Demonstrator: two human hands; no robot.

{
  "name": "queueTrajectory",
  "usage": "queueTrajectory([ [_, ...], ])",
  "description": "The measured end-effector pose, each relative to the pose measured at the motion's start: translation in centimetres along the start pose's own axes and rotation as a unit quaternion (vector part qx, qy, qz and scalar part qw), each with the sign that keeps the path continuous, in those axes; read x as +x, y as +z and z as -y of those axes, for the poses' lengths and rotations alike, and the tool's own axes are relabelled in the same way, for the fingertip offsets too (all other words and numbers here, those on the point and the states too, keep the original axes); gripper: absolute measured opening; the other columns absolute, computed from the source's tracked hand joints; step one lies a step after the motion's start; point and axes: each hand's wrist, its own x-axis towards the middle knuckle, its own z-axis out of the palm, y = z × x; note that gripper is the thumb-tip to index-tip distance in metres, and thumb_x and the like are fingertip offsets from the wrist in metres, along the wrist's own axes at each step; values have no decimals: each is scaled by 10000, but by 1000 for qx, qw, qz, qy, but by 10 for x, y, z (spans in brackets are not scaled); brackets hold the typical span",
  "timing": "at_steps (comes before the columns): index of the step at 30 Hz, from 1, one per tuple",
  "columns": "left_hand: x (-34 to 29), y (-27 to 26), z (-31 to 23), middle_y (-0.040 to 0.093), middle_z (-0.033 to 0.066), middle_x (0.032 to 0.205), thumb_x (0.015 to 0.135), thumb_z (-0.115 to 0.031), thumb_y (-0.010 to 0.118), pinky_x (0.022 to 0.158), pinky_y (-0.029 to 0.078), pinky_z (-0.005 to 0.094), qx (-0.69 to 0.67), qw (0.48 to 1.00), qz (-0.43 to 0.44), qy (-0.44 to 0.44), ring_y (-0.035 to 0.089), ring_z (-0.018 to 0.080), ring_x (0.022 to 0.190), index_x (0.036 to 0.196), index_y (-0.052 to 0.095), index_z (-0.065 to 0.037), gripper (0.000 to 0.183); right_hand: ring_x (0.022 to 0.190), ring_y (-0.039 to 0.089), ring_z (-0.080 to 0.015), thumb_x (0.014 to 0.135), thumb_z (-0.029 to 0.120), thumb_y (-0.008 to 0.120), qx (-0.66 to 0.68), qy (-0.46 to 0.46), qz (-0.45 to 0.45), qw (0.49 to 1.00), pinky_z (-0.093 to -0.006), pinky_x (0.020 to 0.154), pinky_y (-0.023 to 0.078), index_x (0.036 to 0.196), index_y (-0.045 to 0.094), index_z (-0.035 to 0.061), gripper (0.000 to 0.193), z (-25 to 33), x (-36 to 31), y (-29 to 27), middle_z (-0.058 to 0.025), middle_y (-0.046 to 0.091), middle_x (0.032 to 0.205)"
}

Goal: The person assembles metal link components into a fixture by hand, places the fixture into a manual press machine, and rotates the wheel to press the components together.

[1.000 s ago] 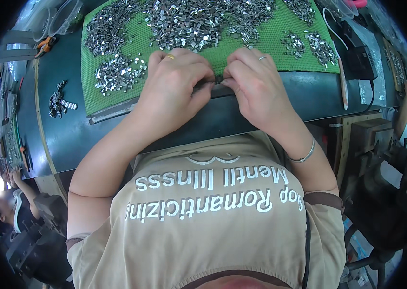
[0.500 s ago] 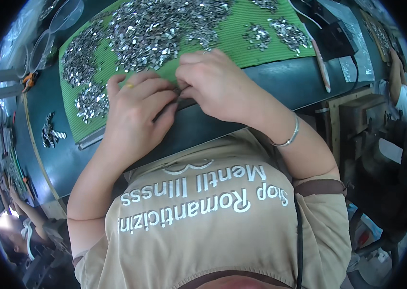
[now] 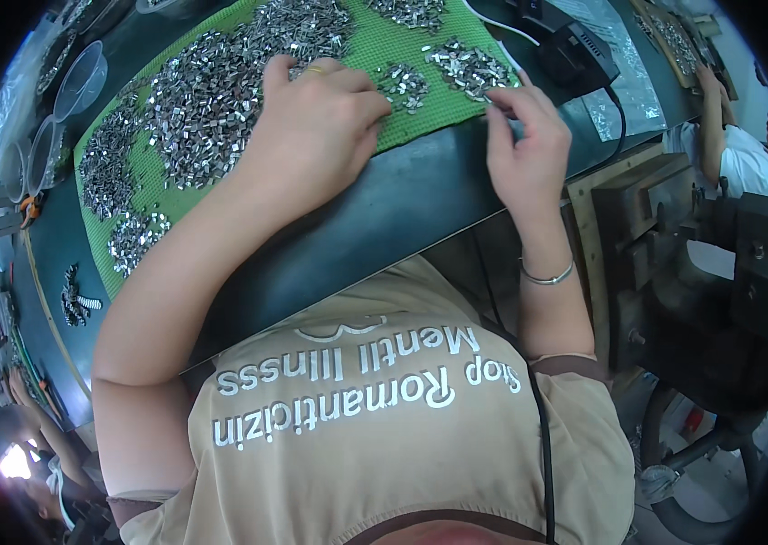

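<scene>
A green ribbed mat (image 3: pixel 368 41) lies on the dark table, covered with heaps of small shiny metal pieces (image 3: pixel 198 109). My left hand (image 3: pixel 316 127), a ring on one finger, rests over the mat beside the big heap with its fingers curled; whatever they hold is hidden. At the mat's right edge, my right hand (image 3: pixel 531 141) brings thumb and fingertips together against a small pile of metal pieces (image 3: pixel 468 71); anything between them is too small to make out. Another little pile (image 3: pixel 402 86) sits between the two hands.
Clear plastic tubs (image 3: pixel 82 82) and an orange-handled tool (image 3: pixel 29 211) stand at the left. A black-and-silver linked strip (image 3: pixel 78 295) lies near them. To the right are a black corded device (image 3: pixel 577 56) and a clear plastic bag (image 3: pixel 625 109). Other people work at both sides.
My hands, close together at the mat's front edge before, have parted. The left went up and right over the mat, the right moved to the small pile at the right. The view has shifted.
</scene>
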Motion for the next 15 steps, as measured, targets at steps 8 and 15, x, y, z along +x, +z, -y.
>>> queueTrajectory([
  [8,4,1,3,655,36,1012,783,-98,686,953,356,472,-12,997,50,-52,596,233,1036,955,718,-95,175,1072,636,-323,825,29,676,-104,-50,76,990,-375,794,403,877,687,47,56,-22,-3,-11,-95,649,885],
  [15,8,1,8,663,37,988,783,-127,694,921,363,459,-53,994,36,-88,604,244,1005,921,735,-87,149,835,617,-283,806,47,681,-33,-65,91,993,-394,817,405,816,639,39,44,-5,9,-1,-79,613,808],
])
